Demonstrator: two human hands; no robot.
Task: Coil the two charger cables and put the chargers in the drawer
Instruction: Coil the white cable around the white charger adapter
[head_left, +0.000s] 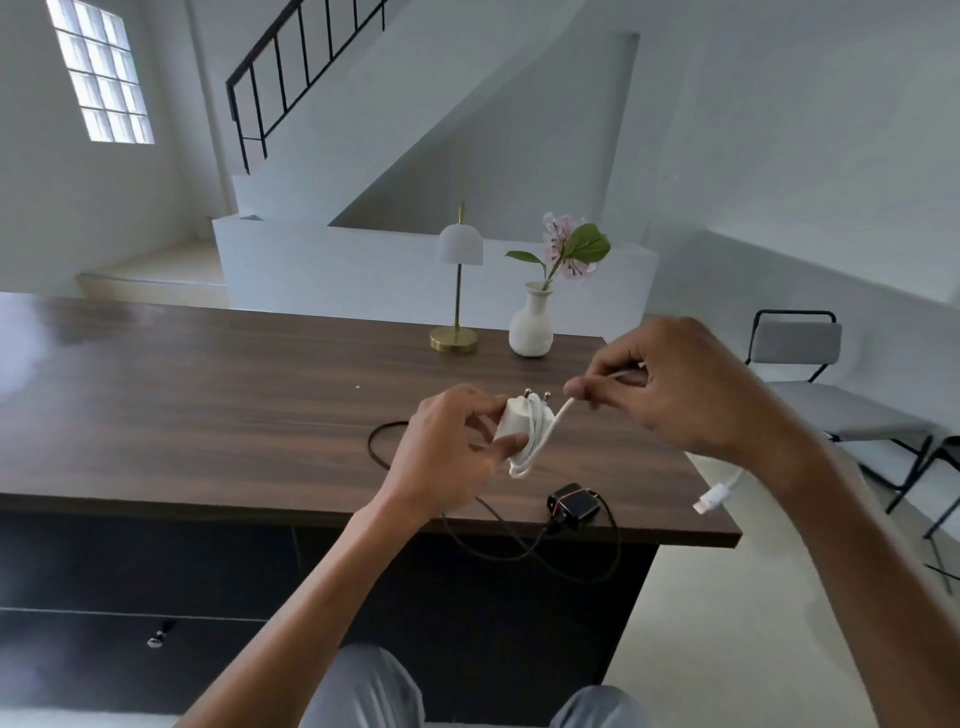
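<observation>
My left hand (452, 452) grips a white charger (517, 418) above the table, its two prongs pointing up and away. Several turns of white cable (535, 441) are wound around the charger body. My right hand (675, 387) pinches the same cable a little to the right and holds it taut. The cable's loose end with a white plug (709, 500) hangs below my right wrist. A black charger (571, 505) lies on the table near the front edge, and its black cable (524, 553) loops over the edge and back onto the tabletop. A drawer front with a small knob (156, 636) sits under the table, closed.
The dark wooden table (208, 395) carries a brass lamp (457, 291) and a white vase with a flower (532, 325) at its far edge. A grey chair (810, 374) stands to the right. A staircase rises behind the table.
</observation>
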